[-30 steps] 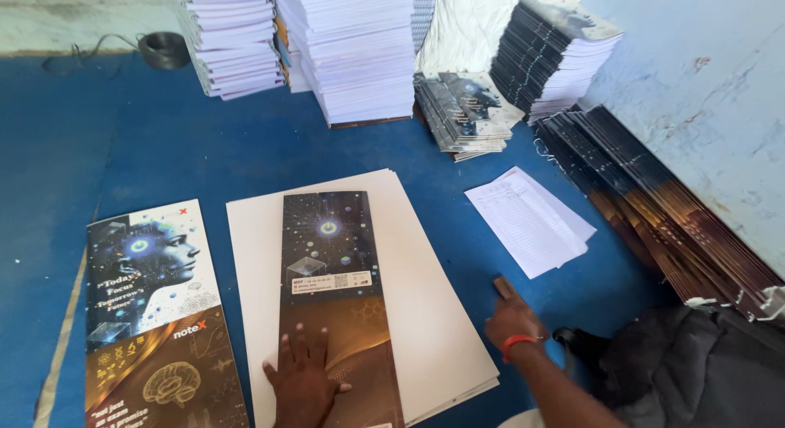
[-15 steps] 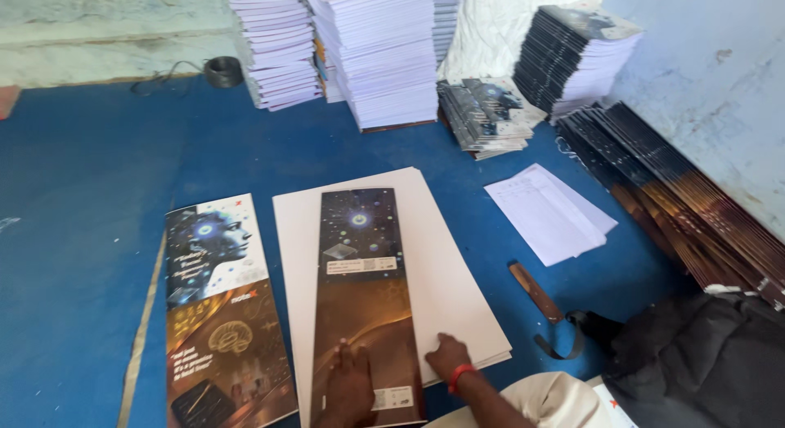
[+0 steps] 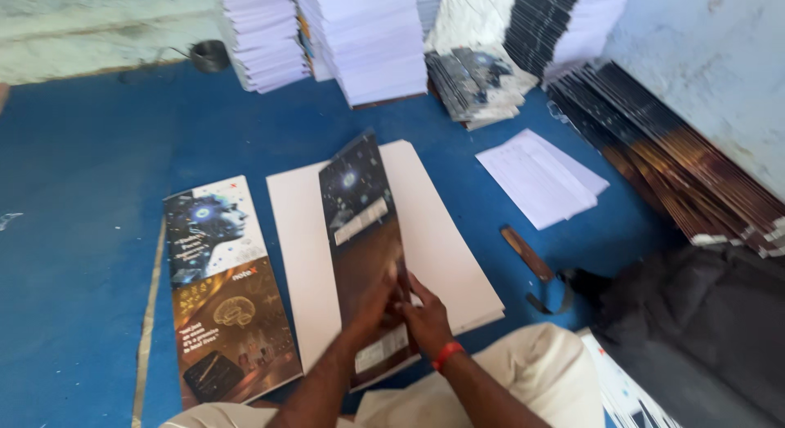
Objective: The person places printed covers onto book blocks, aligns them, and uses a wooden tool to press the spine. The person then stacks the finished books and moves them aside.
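Both hands on one long dark printed cover sheet [image 3: 360,224], lying lengthwise on a stack of white boards [image 3: 446,248] on the blue floor [image 3: 90,191]. Left hand [image 3: 378,301] spread low over the near half of the sheet, fingers closed down against its right edge. Right hand [image 3: 425,313], red band at the wrist, just beside it, fingers pinching the same edge, thumb up. Far end of the sheet curling slightly off the boards, blurred. To the left, touching the floor and just beside the boards, a pile of printed covers [image 3: 221,289] showing a pale face above and a brown half below. To the right, well apart, a loose sheaf of white paper [image 3: 536,179]; nearer the knee, a brown wooden stick [image 3: 527,254]. At the back, tall stacks of white pages [image 3: 360,35] and a stack of dark books [image 3: 540,27]. Along the wall, a fanned row of brown covers [image 3: 679,166]. Dark bag [image 3: 695,330] at the right.
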